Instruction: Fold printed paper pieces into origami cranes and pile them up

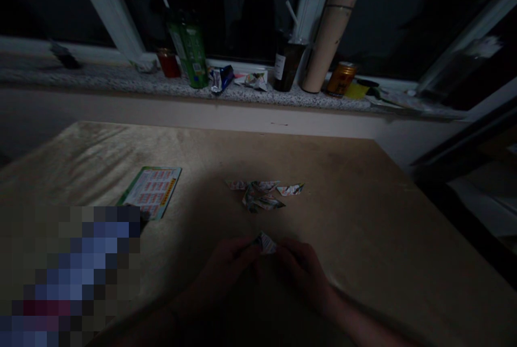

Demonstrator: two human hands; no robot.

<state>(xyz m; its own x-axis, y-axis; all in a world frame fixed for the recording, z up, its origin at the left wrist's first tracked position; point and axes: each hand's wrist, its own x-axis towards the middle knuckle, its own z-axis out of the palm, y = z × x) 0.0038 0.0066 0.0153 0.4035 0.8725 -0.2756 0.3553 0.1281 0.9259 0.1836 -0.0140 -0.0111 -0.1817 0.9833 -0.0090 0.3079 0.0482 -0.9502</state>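
Note:
A small folded piece of printed paper (pixel 266 244) is pinched between my two hands above the near part of the table. My left hand (pixel 231 261) grips its left side, and my right hand (pixel 302 265) has its right side; the fingers of both are closed. Just beyond them, several folded paper pieces (pixel 263 202) with printed patterns lie in a loose group. One folded strip (pixel 291 189) sits at the right of that group. The light is dim, so fine folds are hard to make out.
A printed card (pixel 155 188) lies on the table (pixel 343 185) to the left. Along the granite windowsill (pixel 242 96) stand green bottles (pixel 194 56), a dark cup (pixel 287 67) with a straw, a tall pinkish cylinder (pixel 329 40) and an orange can (pixel 341 80). A pixelated patch covers the lower left.

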